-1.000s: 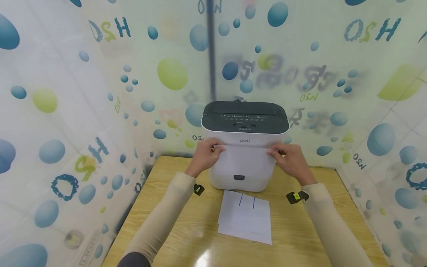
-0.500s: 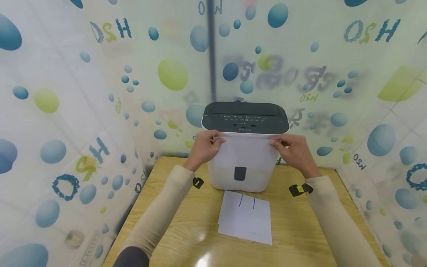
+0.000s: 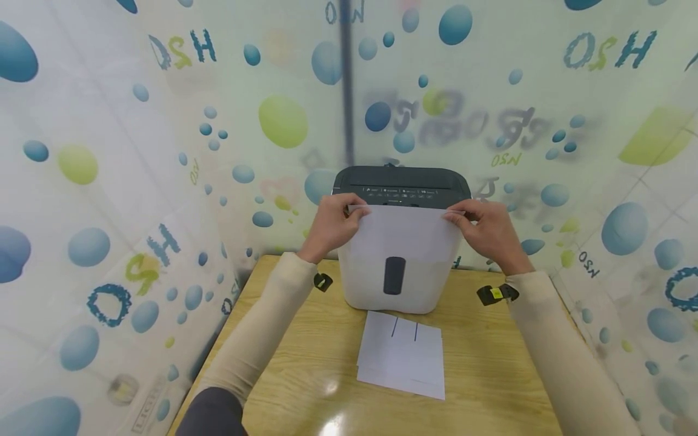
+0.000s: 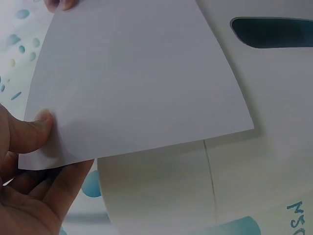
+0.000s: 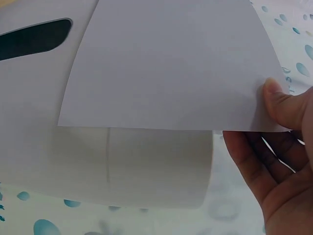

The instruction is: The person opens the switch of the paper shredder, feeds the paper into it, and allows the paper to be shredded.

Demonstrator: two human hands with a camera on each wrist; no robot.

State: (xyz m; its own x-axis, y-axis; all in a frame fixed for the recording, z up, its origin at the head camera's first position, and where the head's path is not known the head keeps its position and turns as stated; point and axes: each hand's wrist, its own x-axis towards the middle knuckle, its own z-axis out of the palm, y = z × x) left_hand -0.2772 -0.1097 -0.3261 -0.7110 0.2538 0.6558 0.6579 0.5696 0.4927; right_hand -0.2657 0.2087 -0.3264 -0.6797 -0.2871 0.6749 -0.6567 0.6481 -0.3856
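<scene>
A white sheet of paper (image 3: 406, 233) hangs in front of the shredder (image 3: 395, 297), a white body with a dark top panel. My left hand (image 3: 336, 221) pinches the sheet's upper left corner, thumb on the near face, as the left wrist view also shows with the paper (image 4: 132, 78). At the upper right corner my right hand (image 3: 485, 230) pinches it the same way; in the right wrist view the thumb presses on the sheet (image 5: 171, 68). The sheet's top edge overlaps the front of the dark panel and hides the lettering on the shredder's front. The dark window below it shows.
Several white sheets (image 3: 400, 363), with two dark lines on the top one, lie on the wooden table (image 3: 305, 363) in front of the shredder. Patterned curtains (image 3: 283, 79) close off the back and both sides.
Both hands have raised the sheet up the shredder's front, from below its lettering to the edge of the dark top. More of the dark window shows beneath it.
</scene>
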